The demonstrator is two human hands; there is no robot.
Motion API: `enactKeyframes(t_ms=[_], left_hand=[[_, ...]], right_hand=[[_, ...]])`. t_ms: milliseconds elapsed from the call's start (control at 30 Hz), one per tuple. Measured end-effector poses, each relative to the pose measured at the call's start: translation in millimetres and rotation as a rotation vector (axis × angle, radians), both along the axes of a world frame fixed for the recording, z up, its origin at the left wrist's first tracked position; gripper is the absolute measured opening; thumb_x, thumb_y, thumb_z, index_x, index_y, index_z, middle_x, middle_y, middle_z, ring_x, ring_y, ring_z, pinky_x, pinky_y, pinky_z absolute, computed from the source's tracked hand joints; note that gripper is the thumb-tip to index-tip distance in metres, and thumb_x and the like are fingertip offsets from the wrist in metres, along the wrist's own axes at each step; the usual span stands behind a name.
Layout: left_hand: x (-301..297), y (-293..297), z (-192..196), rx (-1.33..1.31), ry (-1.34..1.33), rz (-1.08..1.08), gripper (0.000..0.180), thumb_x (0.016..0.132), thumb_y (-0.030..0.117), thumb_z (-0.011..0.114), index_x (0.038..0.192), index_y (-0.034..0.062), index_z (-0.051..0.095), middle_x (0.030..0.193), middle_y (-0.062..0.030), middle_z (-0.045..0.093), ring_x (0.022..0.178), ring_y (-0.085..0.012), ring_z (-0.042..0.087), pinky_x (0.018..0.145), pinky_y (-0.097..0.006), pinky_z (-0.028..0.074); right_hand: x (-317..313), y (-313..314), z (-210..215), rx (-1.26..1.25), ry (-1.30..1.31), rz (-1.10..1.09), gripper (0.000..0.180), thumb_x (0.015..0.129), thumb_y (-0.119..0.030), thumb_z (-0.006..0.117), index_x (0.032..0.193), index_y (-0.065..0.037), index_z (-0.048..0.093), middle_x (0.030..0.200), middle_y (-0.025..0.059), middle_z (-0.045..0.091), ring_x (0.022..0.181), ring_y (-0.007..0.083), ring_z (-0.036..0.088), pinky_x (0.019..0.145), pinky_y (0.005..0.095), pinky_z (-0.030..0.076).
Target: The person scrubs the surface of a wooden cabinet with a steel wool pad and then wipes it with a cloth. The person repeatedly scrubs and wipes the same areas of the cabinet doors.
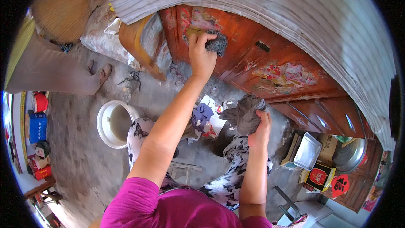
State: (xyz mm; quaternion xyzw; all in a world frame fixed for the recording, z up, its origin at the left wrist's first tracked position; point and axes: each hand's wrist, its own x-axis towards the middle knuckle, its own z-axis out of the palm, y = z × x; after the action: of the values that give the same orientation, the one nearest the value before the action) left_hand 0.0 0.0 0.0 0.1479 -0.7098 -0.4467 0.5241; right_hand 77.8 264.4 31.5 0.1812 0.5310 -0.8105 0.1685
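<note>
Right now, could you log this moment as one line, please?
left hand: scrubber on door | right hand: holds rag | bucket on floor

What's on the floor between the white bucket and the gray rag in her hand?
In the head view, between the bucket and the rag lie her patterned knee and a heap of cloth scraps on paper.

Left hand [201, 57] presses scourer [217, 42] on cabinet [253, 61] door. Right hand [260, 128] holds rag [246, 113] below. Bucket [113, 123] on floor [76, 152], left of knees.
</note>
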Motion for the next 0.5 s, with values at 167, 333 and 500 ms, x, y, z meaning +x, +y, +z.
enactKeyframes(t_ms=[167,333,500], left_hand=[[-8,-14,97,-0.247,0.163,0.085,0.047,0.066,-0.018,0.063,0.105,0.0071,0.073,0.104,-0.0148,0.061,0.102,-0.036,0.062,0.094,-0.041,0.05],[4,-23,-9,-0.046,-0.01,0.106,0.047,0.066,-0.018,0.06,0.104,0.0069,0.073,0.101,-0.0157,0.062,0.101,-0.037,0.062,0.093,-0.041,0.05],[4,-32,10,-0.026,-0.025,0.13,0.044,0.065,-0.017,0.061,0.102,0.005,0.072,0.098,-0.0156,0.063,0.1,-0.0365,0.062,0.092,-0.041,0.05]], right_hand=[[0,-1,-3,0.025,0.0,-0.044,0.034,0.091,-0.008,0.058,0.125,-0.008,0.061,0.116,0.0069,0.071,0.105,0.0239,0.07,0.093,0.0393,0.056],[4,-5,3,0.008,-0.027,-0.057,0.035,0.09,-0.01,0.06,0.125,-0.008,0.061,0.114,0.0053,0.069,0.105,0.0236,0.068,0.094,0.0381,0.055],[1,-4,1,-0.004,-0.007,-0.061,0.036,0.089,-0.009,0.06,0.125,-0.008,0.061,0.116,0.0058,0.069,0.107,0.0239,0.068,0.094,0.0391,0.056]])
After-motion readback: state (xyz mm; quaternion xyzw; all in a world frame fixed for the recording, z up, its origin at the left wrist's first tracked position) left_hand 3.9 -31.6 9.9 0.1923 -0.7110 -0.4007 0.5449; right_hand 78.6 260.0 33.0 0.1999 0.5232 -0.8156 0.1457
